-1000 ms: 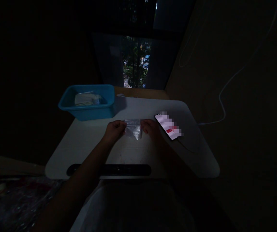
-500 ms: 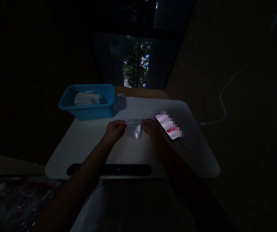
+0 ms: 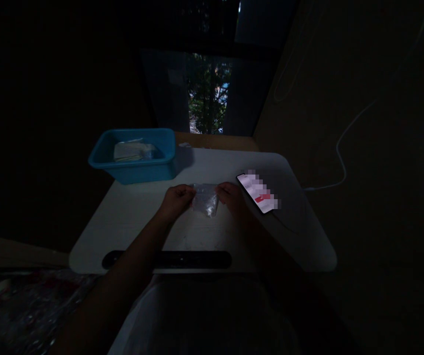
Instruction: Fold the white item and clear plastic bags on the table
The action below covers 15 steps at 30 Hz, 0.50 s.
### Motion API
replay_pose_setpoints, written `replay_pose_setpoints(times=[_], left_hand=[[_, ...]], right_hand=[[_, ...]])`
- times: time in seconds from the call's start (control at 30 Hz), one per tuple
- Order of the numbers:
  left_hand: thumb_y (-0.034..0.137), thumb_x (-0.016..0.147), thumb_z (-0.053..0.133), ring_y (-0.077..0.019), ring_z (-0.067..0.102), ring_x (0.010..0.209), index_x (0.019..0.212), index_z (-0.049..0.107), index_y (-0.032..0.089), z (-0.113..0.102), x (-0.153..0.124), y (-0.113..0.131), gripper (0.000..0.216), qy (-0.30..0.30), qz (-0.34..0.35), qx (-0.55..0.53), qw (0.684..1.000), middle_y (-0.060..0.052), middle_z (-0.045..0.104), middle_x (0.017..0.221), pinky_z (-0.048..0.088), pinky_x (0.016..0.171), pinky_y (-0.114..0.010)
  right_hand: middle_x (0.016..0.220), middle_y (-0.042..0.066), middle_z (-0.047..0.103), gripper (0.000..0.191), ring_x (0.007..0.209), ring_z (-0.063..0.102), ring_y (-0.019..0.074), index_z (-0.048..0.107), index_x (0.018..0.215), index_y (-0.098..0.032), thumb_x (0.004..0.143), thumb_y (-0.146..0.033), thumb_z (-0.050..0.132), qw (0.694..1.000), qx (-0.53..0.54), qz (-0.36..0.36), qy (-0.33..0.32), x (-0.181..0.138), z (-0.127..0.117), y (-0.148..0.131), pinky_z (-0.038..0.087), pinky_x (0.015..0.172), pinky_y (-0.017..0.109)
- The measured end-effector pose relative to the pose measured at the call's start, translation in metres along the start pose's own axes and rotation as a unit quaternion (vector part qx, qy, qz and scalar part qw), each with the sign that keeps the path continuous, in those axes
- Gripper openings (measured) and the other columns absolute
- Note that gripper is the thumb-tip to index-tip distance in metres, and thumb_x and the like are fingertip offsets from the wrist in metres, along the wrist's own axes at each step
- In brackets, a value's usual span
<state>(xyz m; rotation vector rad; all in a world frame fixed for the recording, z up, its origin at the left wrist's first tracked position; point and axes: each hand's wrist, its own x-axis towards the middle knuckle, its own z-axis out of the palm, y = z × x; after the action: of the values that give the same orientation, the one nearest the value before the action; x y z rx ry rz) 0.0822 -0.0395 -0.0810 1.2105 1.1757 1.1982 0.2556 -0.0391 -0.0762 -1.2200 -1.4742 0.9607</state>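
Note:
A small clear plastic bag [image 3: 205, 199] hangs between my two hands over the middle of the white table [image 3: 212, 165]. My left hand [image 3: 178, 198] pinches its upper left corner, and my right hand [image 3: 228, 192] pinches the upper right one. Light glints off the lower right of the bag; whether anything is inside I cannot tell in the dim light. Close by my right hand lies a phone [image 3: 255, 192] with its screen lit, partly covered by blurred blocks.
At the table's back left stands a blue plastic basket [image 3: 143, 172] with pale flat packets [image 3: 132, 151] inside. A black slot [image 3: 193, 259] runs along the front edge. From the right wall a white cable [image 3: 341, 158] reaches toward the table. A window [image 3: 210, 93] is behind.
The bag has shifted slightly down and its surface faces me a little more. Both hands keep their pinch and have barely moved.

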Motion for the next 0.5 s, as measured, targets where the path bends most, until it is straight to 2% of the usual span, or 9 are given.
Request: replay_pose_setpoints(times=[0.17, 0.37, 0.5], left_hand=[[0.033, 0.055, 0.065, -0.0057, 0.042, 0.037, 0.058, 0.058, 0.013, 0.0000, -0.0006, 0.0009, 0.022, 0.008, -0.008, -0.023, 1.000, 0.004, 0.050, 0.044, 0.029, 0.039, -0.018], [0.030, 0.055, 0.066, -0.0076, 0.049, 0.046, 0.077, 0.062, 0.013, 0.0012, -0.0016, 0.0051, 0.029, -0.019, -0.029, -0.097, 0.995, 0.000, 0.059, 0.057, 0.035, 0.045, -0.020], [0.030, 0.055, 0.067, -0.0059, 0.044, 0.041, 0.070, 0.061, 0.012, 0.0019, -0.0002, 0.0035, 0.025, -0.002, -0.026, -0.076, 0.997, 0.002, 0.056, 0.051, 0.031, 0.042, -0.019]], right_hand=[[0.047, -0.005, 0.041, 0.024, 0.048, 0.038, 0.0079, 0.050, 0.061, -0.017, 0.066, -0.041, 0.050, 1.000, 0.000, -0.002, -0.002, -0.0001, -0.0003, 0.0007, 0.030, 0.046, 0.021], [0.049, -0.005, 0.041, 0.022, 0.047, 0.037, 0.0073, 0.051, 0.062, -0.017, 0.065, -0.038, 0.050, 1.000, 0.000, -0.003, -0.016, -0.0011, -0.0003, -0.0020, 0.030, 0.046, 0.021], [0.047, -0.005, 0.039, 0.022, 0.048, 0.038, 0.0079, 0.051, 0.061, -0.017, 0.066, -0.038, 0.050, 1.000, -0.006, -0.011, -0.024, -0.0009, 0.0004, -0.0007, 0.029, 0.046, 0.021]])
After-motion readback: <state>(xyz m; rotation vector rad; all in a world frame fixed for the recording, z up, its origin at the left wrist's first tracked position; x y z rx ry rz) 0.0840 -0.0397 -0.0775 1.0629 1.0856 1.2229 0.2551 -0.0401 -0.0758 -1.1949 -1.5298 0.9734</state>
